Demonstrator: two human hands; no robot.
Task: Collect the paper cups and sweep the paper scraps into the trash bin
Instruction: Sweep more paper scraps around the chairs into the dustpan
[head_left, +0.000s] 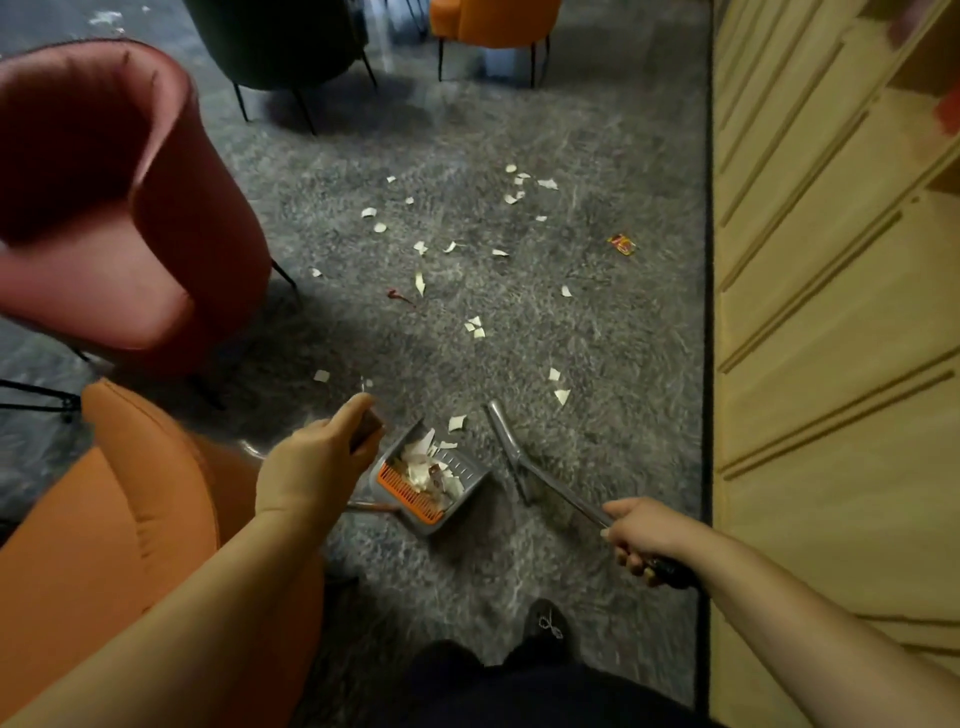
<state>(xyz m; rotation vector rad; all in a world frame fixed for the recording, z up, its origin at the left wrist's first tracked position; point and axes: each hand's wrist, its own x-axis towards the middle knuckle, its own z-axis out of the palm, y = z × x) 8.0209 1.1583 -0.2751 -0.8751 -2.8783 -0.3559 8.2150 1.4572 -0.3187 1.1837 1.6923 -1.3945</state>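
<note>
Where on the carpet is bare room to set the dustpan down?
Bare carpet lies between the dustpan and the shoe, and beside the pink chair. Paper scraps crowd the middle, up to the red wrapper.

dim indoor light | soft blur throughout | wide-angle bending at edges

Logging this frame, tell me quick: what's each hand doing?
Left hand: grips the dustpan handle.
Right hand: grips the broom handle.
</note>
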